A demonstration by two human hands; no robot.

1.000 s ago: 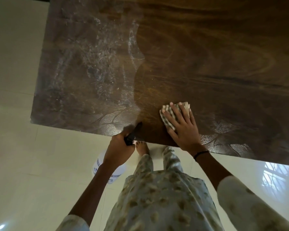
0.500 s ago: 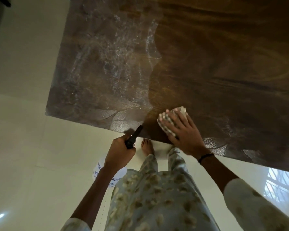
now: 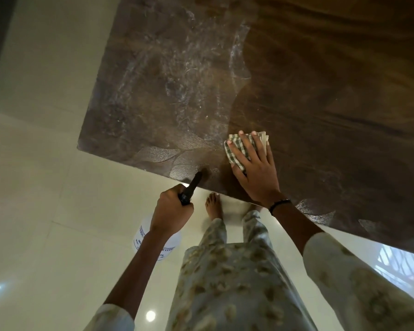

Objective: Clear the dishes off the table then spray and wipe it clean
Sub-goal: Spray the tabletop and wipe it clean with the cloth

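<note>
The counter (image 3: 320, 80) is a broad slab of dark, glossy wood with a sweeping grain, its near edge running straight from a squared corner at the left down toward the right. Its left part is filmed with a pale, streaky haze of wet smears; the part to the right of that shows clean brown wood.

The right hand (image 3: 255, 173) lies flat with fingers spread on a folded cloth (image 3: 237, 149), soft woven fabric checked in green and cream, and presses it onto the counter just inside the near edge, at the border between haze and clean wood. Its grip is an open palm pinning the cloth, not a closed fist. A dark beaded band circles that wrist.

The left hand (image 3: 171, 211) is closed in a fist around the black head of a spray bottle (image 3: 157, 240), whose slim nozzle points up toward the counter edge; the rounded translucent white body with printed lettering hangs below the hand, over the floor.

The floor (image 3: 46, 211) is smooth, shiny cream tile with thin joints. A bare foot stands just under the counter edge. The counter surface beyond the cloth lies wide and bare on all sides.
</note>
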